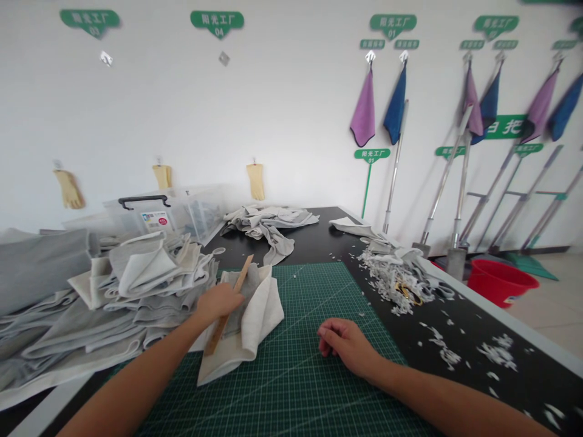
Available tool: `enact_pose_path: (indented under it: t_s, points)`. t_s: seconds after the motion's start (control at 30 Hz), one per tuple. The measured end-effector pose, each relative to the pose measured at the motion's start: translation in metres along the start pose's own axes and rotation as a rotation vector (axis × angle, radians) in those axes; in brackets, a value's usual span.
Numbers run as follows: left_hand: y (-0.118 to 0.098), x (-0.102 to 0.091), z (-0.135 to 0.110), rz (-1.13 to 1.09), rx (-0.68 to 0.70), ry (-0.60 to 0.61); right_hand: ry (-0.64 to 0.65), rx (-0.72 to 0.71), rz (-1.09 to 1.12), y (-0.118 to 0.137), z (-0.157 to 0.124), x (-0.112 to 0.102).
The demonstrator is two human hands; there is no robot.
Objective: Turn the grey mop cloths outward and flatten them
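Note:
My left hand (219,303) is closed around a wooden ruler (218,334), which lies slanted across a folded piece of grey and off-white cloth (260,315). One flap of that cloth is turned over and stands a little off the green cutting mat (314,291) beneath it. To the right, my right hand (346,343) is over the mat, its fingers curled in, with nothing visible in them. It is apart from the cloth. Left of my left hand, a big pile of grey and off-white cloth pieces (150,273) reaches close to my wrist.
A clear plastic box (141,215) with a black handle stands behind the pile. More cloth (273,221) lies at the table's far end. On the right are scraps (382,279) with yellow-handled scissors (407,294) among them. A red bucket (498,282) stands beyond the table.

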State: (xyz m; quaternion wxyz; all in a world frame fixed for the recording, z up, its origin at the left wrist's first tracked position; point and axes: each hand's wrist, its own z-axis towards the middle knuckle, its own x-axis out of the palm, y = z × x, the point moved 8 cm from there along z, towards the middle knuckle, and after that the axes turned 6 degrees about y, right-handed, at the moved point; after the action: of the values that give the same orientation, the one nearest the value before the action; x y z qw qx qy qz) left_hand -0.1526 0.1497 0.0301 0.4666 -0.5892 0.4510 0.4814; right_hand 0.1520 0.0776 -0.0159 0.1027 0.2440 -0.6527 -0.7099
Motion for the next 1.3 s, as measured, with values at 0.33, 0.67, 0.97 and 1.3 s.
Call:
enact_pose_path:
  t_s: [0.33, 0.67, 0.97, 1.3]
  points:
    - [-0.023, -0.015, -0.031, 0.063, 0.017, -0.138, 0.003, 0.001, -0.012, 0.000, 0.000, 0.001]
    - [-0.131, 0.022, -0.085, 0.159, 0.486, -0.041, 0.013, -0.027, -0.025, 0.000, 0.000, 0.001]
    - [-0.115, 0.046, -0.087, 0.236, 0.461, 0.009, 0.030, -0.027, -0.030, -0.007, 0.002, 0.001]
    - [-0.084, 0.052, -0.097, 0.337, 0.408, 0.037, 0.046, -0.005, -0.018, -0.003, 0.000, 0.003]
